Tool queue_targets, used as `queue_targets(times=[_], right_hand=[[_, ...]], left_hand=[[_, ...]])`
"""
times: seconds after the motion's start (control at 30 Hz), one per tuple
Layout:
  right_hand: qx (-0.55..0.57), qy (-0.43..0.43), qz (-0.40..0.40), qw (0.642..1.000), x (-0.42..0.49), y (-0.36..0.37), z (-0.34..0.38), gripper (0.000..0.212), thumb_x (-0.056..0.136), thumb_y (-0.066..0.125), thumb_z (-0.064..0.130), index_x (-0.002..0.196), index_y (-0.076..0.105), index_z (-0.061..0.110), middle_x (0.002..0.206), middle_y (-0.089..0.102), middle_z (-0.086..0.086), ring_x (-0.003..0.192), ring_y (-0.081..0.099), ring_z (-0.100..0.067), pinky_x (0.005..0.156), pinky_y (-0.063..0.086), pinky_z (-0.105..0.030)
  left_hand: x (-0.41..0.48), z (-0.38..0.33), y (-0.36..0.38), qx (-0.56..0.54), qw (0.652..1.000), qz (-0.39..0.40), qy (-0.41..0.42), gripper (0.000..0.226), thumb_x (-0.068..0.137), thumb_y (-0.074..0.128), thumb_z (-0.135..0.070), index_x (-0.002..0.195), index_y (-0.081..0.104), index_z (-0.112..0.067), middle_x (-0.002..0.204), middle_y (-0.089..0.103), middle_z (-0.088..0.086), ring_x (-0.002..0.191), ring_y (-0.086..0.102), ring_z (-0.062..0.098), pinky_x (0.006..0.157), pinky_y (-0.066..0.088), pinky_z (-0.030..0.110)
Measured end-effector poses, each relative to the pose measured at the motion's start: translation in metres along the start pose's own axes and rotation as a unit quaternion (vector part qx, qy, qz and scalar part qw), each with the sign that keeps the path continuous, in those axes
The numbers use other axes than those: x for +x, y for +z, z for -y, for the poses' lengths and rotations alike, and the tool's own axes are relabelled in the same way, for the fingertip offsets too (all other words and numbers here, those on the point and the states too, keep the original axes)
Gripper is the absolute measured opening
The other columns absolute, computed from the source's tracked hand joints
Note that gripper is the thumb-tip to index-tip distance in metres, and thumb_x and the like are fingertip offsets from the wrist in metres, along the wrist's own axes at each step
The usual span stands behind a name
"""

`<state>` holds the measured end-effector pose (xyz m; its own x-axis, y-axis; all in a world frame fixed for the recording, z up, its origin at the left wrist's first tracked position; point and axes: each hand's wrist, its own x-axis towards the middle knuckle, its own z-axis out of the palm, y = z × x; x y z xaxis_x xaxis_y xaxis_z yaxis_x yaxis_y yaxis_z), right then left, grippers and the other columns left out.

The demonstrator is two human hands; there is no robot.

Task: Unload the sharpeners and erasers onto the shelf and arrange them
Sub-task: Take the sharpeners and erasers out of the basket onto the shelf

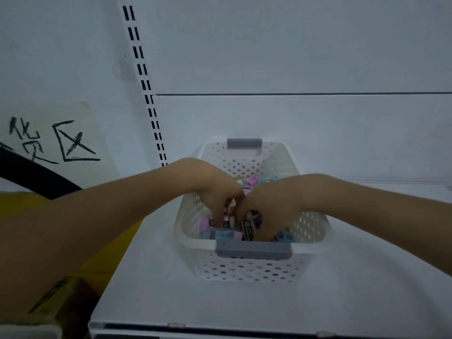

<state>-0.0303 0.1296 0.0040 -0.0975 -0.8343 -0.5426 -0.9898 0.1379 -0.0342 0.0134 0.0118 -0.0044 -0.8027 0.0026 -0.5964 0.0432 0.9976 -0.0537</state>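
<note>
The unloading looks barely begun. Every one of the pink and blue pieces point(208, 225) in view lies inside the white perforated basket point(315, 216), which stands on the shelf point(159, 297) near its left edge, set back from the front edge. In this blur I cannot tell sharpeners from erasers.

Both hands reach down into the basket, touching each other over its middle. The left hand point(217, 192) has its fingers curled onto a pink piece, though I cannot tell whether it actually grips it. The right hand point(269, 204) curls its fingers round some labelled pieces point(249, 228) by the near grey handle point(253, 249).

By my reckoning, lifting out, setting down and arranging all remain.
</note>
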Motion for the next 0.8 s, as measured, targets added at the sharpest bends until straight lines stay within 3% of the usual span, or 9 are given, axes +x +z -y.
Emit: queue_targets(times=[0.13, 0.27, 0.37, 0.47, 0.6, 0.8], right_hand=[[0.03, 0.019, -0.045, 0.998, -0.001, -0.004, -0.008, 0.055, 0.077, 0.071, 0.037, 0.126, 0.05, 0.022, 0.123, 0.054, 0.003, 0.105, 0.053, -0.016, 0.092, 0.046, -0.032], [0.052, 0.011, -0.055, 0.997, 0.002, -0.008, -0.013, 0.037, 0.077, 0.069, 0.029, 0.11, 0.053, 0.022, 0.106, 0.058, 0.003, 0.094, 0.055, -0.015, 0.085, 0.049, -0.032], [0.087, 0.011, -0.071, 0.994, 0.004, -0.009, -0.016, 0.029, 0.08, 0.066, 0.031, 0.103, 0.051, 0.023, 0.088, 0.054, 0.008, 0.082, 0.054, -0.012, 0.075, 0.047, -0.029], [0.13, 0.006, -0.083, 0.988, 0.007, -0.012, -0.018, 0.028, 0.082, 0.065, 0.029, 0.104, 0.049, 0.021, 0.08, 0.052, 0.011, 0.071, 0.051, -0.009, 0.067, 0.044, -0.024], [0.148, 0.017, -0.117, 0.982, 0.014, -0.02, -0.022, 0.032, 0.081, 0.066, 0.026, 0.106, 0.046, 0.023, 0.093, 0.06, -0.002, 0.084, 0.06, -0.027, 0.074, 0.05, -0.033], [0.149, 0.076, -0.201, 0.965, 0.003, -0.041, -0.036, 0.044, 0.079, 0.068, 0.024, 0.118, 0.05, 0.017, 0.104, 0.059, -0.005, 0.091, 0.06, -0.024, 0.08, 0.051, -0.036]], left_hand=[[-0.004, 0.007, -0.012, -0.001, 0.999, -0.046, -0.001, 0.034, 0.085, 0.065, -0.025, 0.115, 0.052, -0.017, 0.092, 0.047, -0.005, 0.087, 0.045, 0.014, 0.074, 0.035, 0.024], [-0.011, 0.024, -0.027, -0.029, 0.993, -0.116, -0.004, 0.021, 0.083, 0.067, -0.025, 0.094, 0.049, -0.026, 0.083, 0.046, -0.012, 0.08, 0.045, 0.013, 0.066, 0.036, 0.025], [-0.019, 0.039, -0.038, -0.057, 0.981, -0.184, -0.011, 0.021, 0.082, 0.068, -0.028, 0.095, 0.051, -0.028, 0.089, 0.049, -0.011, 0.086, 0.049, 0.014, 0.071, 0.039, 0.027], [-0.025, 0.049, -0.043, -0.082, 0.974, -0.212, -0.006, 0.019, 0.082, 0.068, -0.028, 0.092, 0.052, -0.028, 0.091, 0.05, -0.01, 0.083, 0.049, 0.013, 0.067, 0.04, 0.023], [-0.029, 0.057, -0.045, -0.097, 0.965, -0.241, -0.01, 0.018, 0.081, 0.069, -0.026, 0.091, 0.053, -0.027, 0.088, 0.051, -0.011, 0.077, 0.047, 0.008, 0.062, 0.037, 0.021], [-0.029, 0.072, -0.054, -0.146, 0.946, -0.29, -0.002, 0.021, 0.079, 0.071, -0.022, 0.096, 0.06, -0.018, 0.088, 0.057, -0.004, 0.069, 0.051, 0.009, 0.059, 0.041, 0.023]])
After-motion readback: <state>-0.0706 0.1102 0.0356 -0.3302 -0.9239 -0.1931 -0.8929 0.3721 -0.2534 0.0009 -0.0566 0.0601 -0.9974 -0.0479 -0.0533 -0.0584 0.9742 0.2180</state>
